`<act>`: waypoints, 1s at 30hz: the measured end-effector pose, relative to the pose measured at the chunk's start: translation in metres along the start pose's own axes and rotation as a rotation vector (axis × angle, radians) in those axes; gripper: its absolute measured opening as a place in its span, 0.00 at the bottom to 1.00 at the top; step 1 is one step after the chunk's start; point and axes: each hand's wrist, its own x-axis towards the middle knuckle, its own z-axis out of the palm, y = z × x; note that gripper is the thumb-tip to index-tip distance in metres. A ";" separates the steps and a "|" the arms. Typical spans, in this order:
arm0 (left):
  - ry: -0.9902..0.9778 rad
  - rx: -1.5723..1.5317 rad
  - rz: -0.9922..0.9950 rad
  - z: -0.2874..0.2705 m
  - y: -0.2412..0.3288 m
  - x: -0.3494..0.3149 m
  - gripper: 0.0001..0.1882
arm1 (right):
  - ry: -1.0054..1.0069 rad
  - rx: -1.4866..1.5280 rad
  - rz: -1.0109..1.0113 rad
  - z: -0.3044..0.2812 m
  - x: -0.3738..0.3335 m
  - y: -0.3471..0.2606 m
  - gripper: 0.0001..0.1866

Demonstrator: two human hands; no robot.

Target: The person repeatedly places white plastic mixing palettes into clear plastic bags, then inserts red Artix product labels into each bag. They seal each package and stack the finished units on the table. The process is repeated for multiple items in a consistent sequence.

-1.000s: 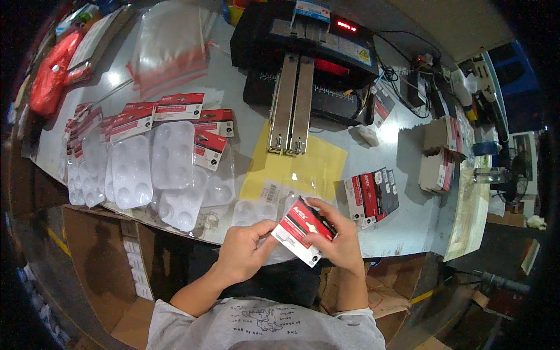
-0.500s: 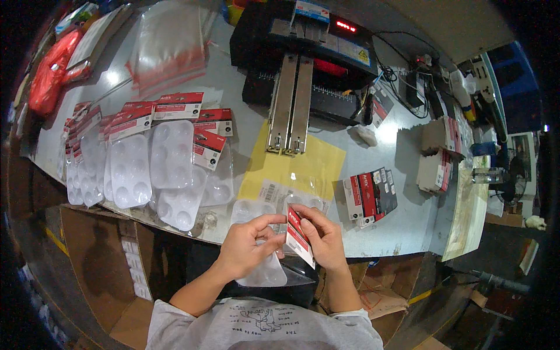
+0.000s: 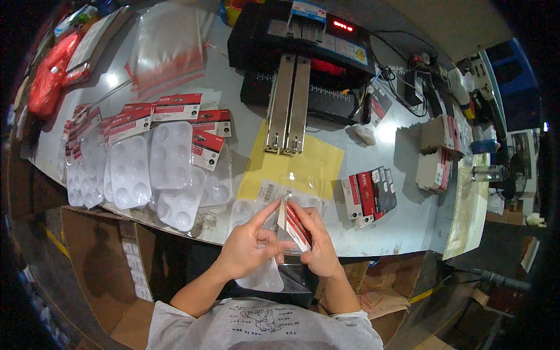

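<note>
Just above the table's front edge, my right hand (image 3: 318, 242) grips a red-and-white header card (image 3: 296, 231), which is folded and seen partly edge-on. My left hand (image 3: 248, 242) is closed at the card's left side, index finger at its upper end and thumb near its lower end. Under the left hand hangs a white plastic paint palette (image 3: 262, 276) in a clear bag; the fingers hide its upper part. Beyond the hands, more bagged palettes (image 3: 245, 210) lie partly on a yellow sheet (image 3: 321, 157).
Several carded palettes (image 3: 171, 151) are piled at left, with clear bags (image 3: 166, 49) behind. A black machine (image 3: 303, 52) with metal rails stands at the back. Loose header cards (image 3: 369, 195) lie to the right, near stacked card bundles (image 3: 434, 169). Cardboard boxes (image 3: 105, 256) stand below the table.
The header card has turned more edge-on and its fold shows. Both hands have closed in around it, with the left index finger now reaching its upper end.
</note>
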 end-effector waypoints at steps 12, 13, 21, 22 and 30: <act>0.423 0.368 0.105 0.001 -0.005 0.004 0.08 | 0.317 -0.290 -0.017 -0.026 -0.003 -0.017 0.45; 0.515 0.456 0.143 0.002 -0.005 0.004 0.07 | 0.350 -0.424 -0.057 -0.026 -0.009 -0.027 0.48; 0.359 0.598 0.467 0.014 -0.002 -0.001 0.03 | 0.225 -0.680 -0.135 -0.012 -0.005 -0.037 0.48; 0.366 0.601 0.451 0.013 -0.002 -0.002 0.03 | 0.210 -0.606 -0.156 -0.012 -0.005 -0.037 0.47; 0.377 0.492 0.343 0.006 0.000 0.004 0.04 | -0.067 -0.457 -0.143 -0.012 -0.011 -0.040 0.46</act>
